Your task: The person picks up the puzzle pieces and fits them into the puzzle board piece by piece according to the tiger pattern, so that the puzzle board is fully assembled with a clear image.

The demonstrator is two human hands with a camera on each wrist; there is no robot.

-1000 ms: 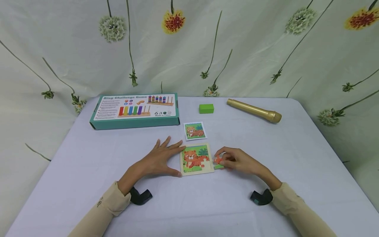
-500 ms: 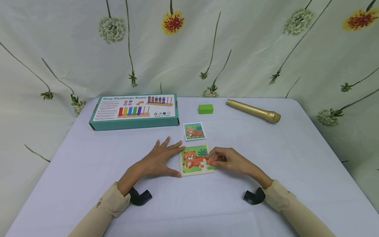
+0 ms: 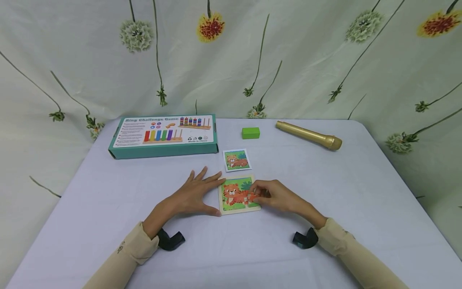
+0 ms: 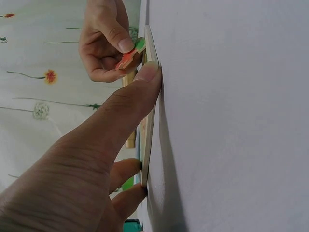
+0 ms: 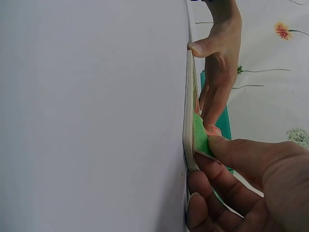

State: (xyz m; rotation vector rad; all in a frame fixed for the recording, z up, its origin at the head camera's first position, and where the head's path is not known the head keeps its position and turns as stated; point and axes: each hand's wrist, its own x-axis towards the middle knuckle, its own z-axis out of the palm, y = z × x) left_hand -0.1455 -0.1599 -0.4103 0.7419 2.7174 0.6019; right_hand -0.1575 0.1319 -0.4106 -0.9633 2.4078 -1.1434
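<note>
A small square jigsaw board (image 3: 236, 212) with a tiger picture and a pale wooden rim lies in the middle of the table. Along its left side rests the left hand (image 3: 193, 195), fingers spread and mostly straight; thumb and fingertips touch the board's edges. The right hand (image 3: 278, 195) pinches a puzzle piece (image 5: 200, 136), green and orange, between thumb and fingers at the board's lower right. In the left wrist view this piece (image 4: 129, 57) is tilted above the board's surface. The right fingers hide part of the picture in the head view.
Just beyond the board lies a card (image 3: 237, 160) with the same tiger picture. Farther back are a green block (image 3: 250, 133), a gold microphone (image 3: 309, 135) and a teal Ring Challenge Game box (image 3: 164, 136). A flowered cloth (image 3: 299, 80) hangs behind the table.
The right hand has carried the puzzle piece leftward from beside the board to over its lower right part. The left hand has stayed in place.
</note>
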